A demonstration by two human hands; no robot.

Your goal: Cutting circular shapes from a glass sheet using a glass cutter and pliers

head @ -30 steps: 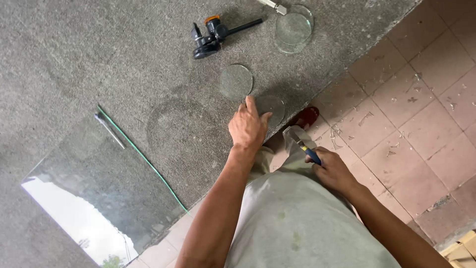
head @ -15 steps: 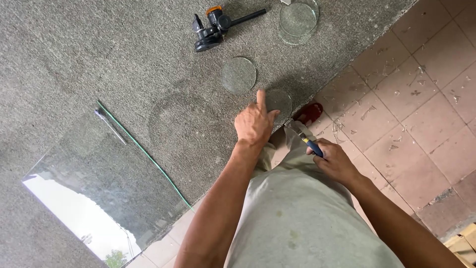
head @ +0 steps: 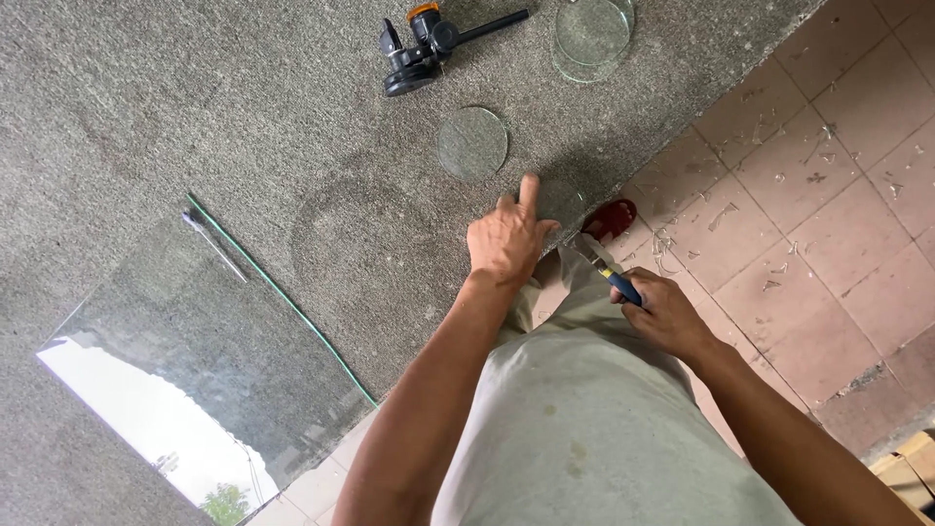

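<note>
Grey carpeted bench meets shard-strewn tile: two glass discs (head: 472, 142) and (head: 592, 35) lie cut beyond the left hand (head: 506, 239), fingers loosely spread on a barely visible piece, while the right hand (head: 662, 310) grips blue-handled pliers (head: 609, 268) beside it, uncut sheet (head: 195, 360) waiting.

Your arms are bare from elbow to wrist: no sleeves, no watch or bands in view. Your left hand (head: 506, 239) and right hand (head: 662, 312) are ungloved, fingers (head: 529, 190) bare, no rings visible. You wear pale grey-beige trousers (head: 584, 419), loosely creased, with small faint stains on the front. A dark red shoe (head: 612, 218) shows at the trouser hem.
</note>
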